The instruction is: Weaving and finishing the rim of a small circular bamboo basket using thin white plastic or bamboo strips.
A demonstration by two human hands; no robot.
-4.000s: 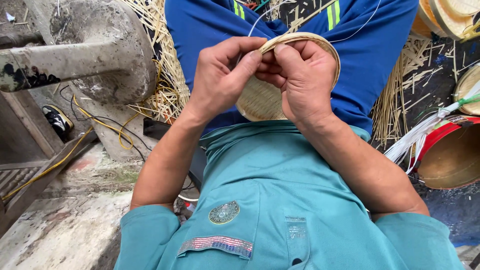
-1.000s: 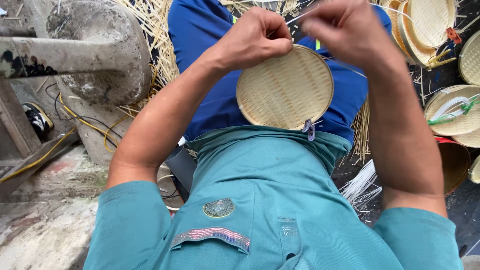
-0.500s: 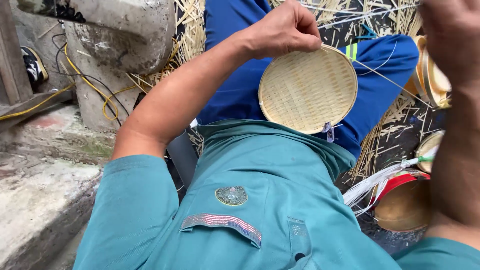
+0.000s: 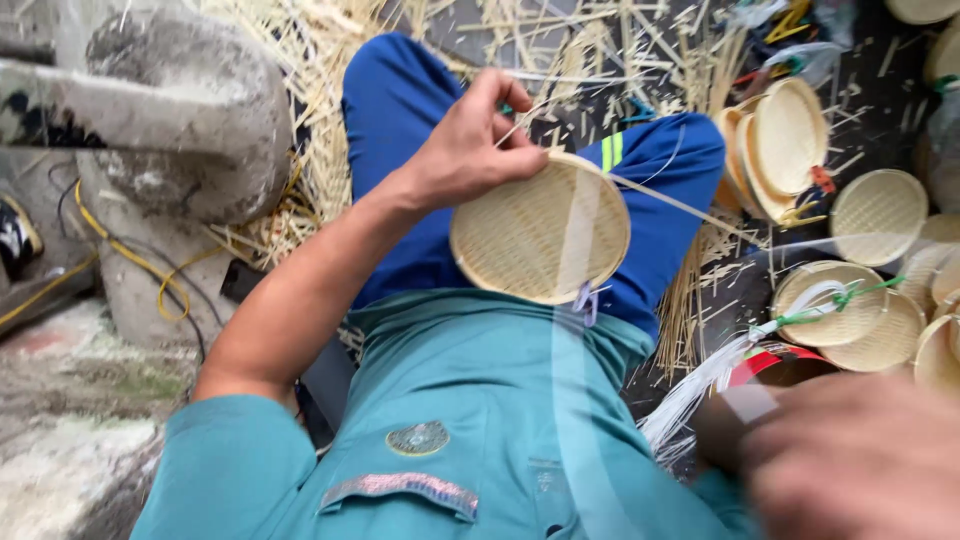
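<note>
Pinched at its upper rim by the left hand [image 4: 470, 150], a round woven bamboo tray [image 4: 540, 230] is steadied flat on the lap. A thin strip [image 4: 670, 202] runs rightward from it. The right hand [image 4: 850, 460], below-right, is blurred; its grip cannot be told.

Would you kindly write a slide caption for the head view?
Left hand grips a round woven tray on the lap; blurred right hand pulls away.

Round woven bamboo tray [image 4: 540, 232], on lap
</note>
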